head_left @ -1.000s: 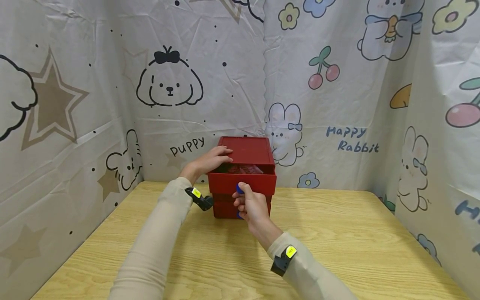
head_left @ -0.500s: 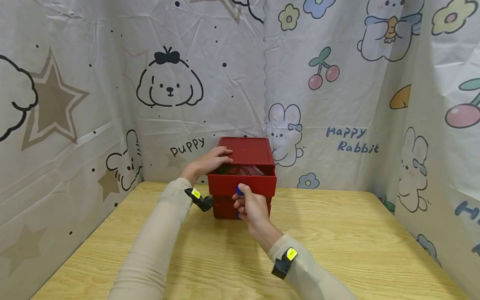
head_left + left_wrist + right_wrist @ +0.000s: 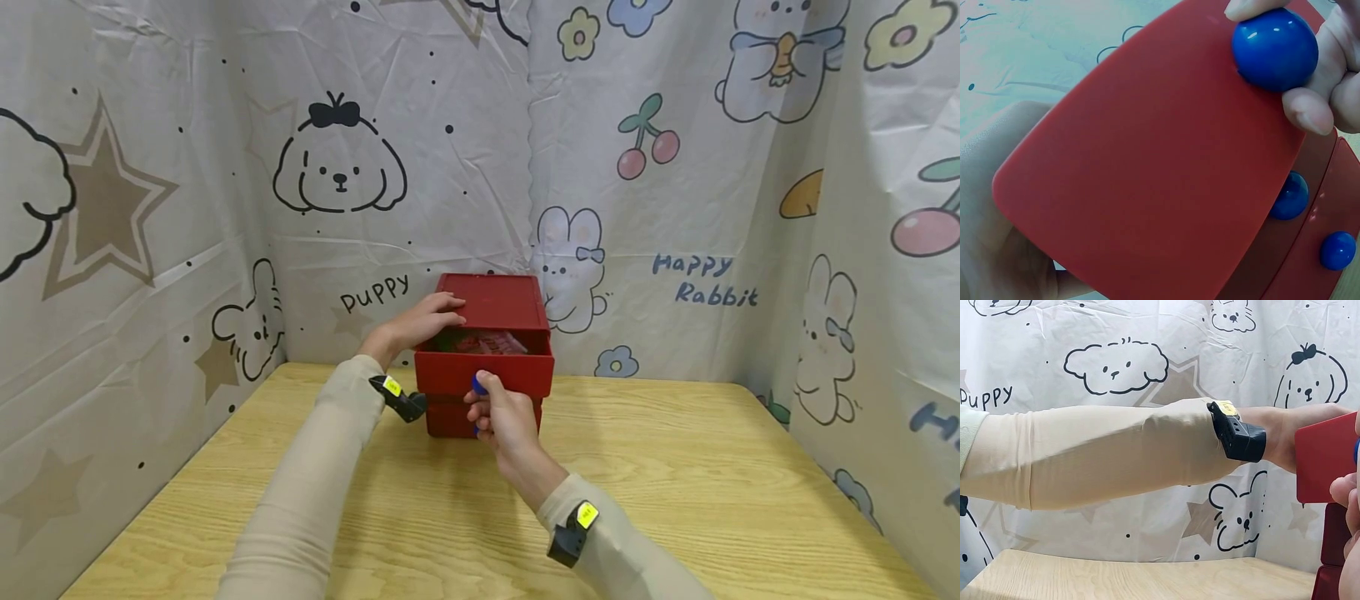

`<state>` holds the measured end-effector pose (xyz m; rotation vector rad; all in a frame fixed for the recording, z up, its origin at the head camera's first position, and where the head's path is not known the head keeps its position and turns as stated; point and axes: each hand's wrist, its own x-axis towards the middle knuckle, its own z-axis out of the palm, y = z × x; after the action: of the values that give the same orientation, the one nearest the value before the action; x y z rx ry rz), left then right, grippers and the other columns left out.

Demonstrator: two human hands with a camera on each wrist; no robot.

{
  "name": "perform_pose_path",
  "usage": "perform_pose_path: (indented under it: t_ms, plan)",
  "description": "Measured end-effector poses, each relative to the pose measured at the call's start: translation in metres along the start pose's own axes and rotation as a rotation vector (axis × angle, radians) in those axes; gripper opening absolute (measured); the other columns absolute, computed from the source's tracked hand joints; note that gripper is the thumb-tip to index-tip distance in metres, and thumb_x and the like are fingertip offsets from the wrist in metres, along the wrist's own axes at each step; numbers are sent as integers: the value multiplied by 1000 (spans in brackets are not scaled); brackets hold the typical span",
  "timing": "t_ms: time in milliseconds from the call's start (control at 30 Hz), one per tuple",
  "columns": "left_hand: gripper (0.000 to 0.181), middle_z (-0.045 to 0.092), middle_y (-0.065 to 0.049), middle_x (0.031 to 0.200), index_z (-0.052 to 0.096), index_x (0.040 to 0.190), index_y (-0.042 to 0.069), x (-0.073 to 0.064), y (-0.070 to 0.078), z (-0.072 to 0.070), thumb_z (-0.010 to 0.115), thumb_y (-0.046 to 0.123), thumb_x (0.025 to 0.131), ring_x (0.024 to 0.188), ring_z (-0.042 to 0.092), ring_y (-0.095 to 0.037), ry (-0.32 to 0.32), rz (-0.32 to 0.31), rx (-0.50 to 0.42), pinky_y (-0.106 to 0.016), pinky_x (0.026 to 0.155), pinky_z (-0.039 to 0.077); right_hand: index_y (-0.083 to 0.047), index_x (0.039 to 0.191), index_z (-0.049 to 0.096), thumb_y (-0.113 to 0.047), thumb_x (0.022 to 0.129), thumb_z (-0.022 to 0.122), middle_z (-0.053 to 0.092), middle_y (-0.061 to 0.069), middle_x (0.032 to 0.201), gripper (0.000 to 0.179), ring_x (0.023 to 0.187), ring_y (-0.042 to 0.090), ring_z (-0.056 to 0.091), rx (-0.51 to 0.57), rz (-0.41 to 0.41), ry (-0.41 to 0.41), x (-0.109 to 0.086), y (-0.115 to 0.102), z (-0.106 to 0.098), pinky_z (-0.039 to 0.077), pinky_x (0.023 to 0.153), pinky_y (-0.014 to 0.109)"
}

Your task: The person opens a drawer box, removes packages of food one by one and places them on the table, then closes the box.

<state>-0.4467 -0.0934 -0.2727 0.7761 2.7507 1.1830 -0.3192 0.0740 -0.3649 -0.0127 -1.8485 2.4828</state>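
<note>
A small red chest of drawers (image 3: 498, 298) stands on the table with its top drawer (image 3: 442, 372) pulled partway out. My left hand (image 3: 415, 325) rests on the chest's top left edge, fingers extended over the top. With curled fingers, my right hand (image 3: 517, 429) pinches the round blue knob (image 3: 1275, 50) on the top drawer's front. Inside that drawer a reddish, shiny packet-like item (image 3: 491, 342) shows, with something green at its left; their kinds cannot be told. In the left wrist view, two lower blue knobs, a middle one (image 3: 1290, 195) and a bottom one (image 3: 1337, 250), sit on the lower drawers.
The chest stands near the back of a light wooden table (image 3: 660, 483). Printed cloth (image 3: 465, 167) with cartoon animals hangs behind and at both sides. Each wrist wears a black camera, such as the left one (image 3: 401, 400).
The right hand and the top drawer have moved slightly toward me, so the gap above the drawer front has widened a little. My left hand stays in place.
</note>
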Motion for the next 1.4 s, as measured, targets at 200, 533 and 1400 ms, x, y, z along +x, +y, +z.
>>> perform_pose_path:
  t_ms: [200, 533, 1400]
  plan:
    - [59, 18, -15, 169, 43, 157, 5, 0, 1, 0, 53, 31, 105, 156, 10, -30, -1, 7, -1, -48, 123, 15, -3, 83, 71, -47, 97, 69, 61, 3, 66, 46, 55, 10, 48, -2, -3, 1, -2, 0, 0, 37, 50, 22]
    - [59, 16, -15, 170, 42, 157, 4, 0, 1, 0, 53, 30, 105, 155, 12, -31, 0, 3, -25, -50, 122, 18, -4, 82, 71, -48, 96, 69, 61, 2, 65, 46, 55, 9, 47, 2, -7, -2, -5, 1, -1, 37, 50, 22]
    - [61, 15, -12, 171, 40, 159, 8, -1, 4, -2, 52, 34, 105, 155, 12, -30, -19, -44, -17, -52, 121, 20, -5, 79, 71, -46, 97, 68, 60, 2, 63, 44, 53, 9, 46, 9, -17, -7, -16, 3, 0, 34, 50, 22]
